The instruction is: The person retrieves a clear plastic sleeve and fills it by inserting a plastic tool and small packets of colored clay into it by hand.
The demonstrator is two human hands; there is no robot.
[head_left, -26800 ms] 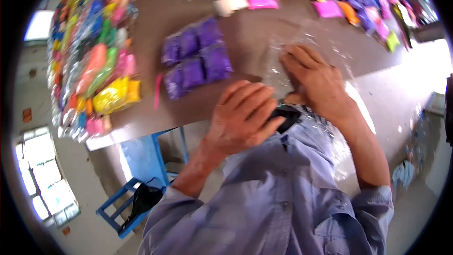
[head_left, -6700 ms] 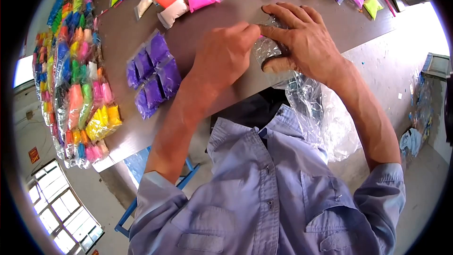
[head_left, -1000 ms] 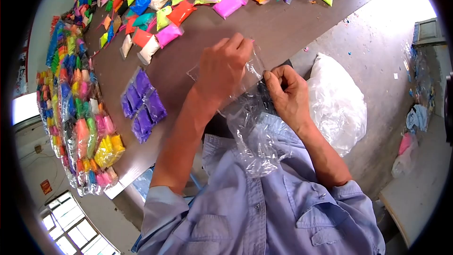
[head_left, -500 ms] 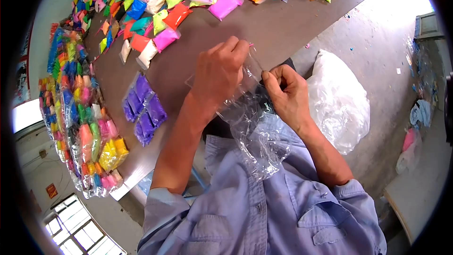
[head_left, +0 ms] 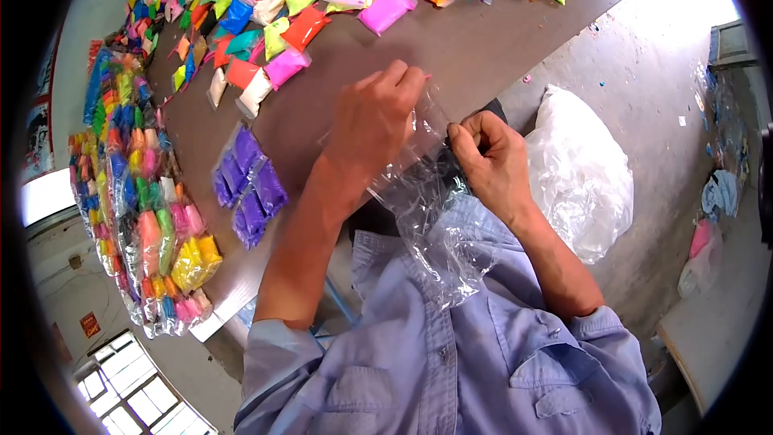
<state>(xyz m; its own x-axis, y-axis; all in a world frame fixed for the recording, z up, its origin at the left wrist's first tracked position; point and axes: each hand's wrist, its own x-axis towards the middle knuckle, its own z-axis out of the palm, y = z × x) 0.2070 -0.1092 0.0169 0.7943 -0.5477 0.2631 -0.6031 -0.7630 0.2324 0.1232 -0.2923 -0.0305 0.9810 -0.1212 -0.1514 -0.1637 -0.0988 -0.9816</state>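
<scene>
A clear plastic strip (head_left: 427, 217) hangs between my hands over the table's front edge and down onto the grey shirt. My left hand (head_left: 382, 109) is closed, its fingers pinched at the strip's upper part, with a tiny pink tip showing by the fingertips. On the other side, my right hand (head_left: 491, 153) pinches the edge of the plastic between thumb and forefinger. A pack of purple pouches (head_left: 248, 184) lies on the brown table (head_left: 298, 137), left of my left forearm, touched by neither hand.
Many small coloured pouches (head_left: 386, 8) lie across the back of the table. Long clear packs of coloured pouches (head_left: 149, 217) line its left edge. A large white plastic bag (head_left: 580, 177) bulges beside the front edge at the right. A blue frame (head_left: 342, 302) shows below the table.
Since the oldest frame, my hands have taken hold of the clear strip, and the white bag has come into view at the right. Over the last second, the hands have hardly moved.
</scene>
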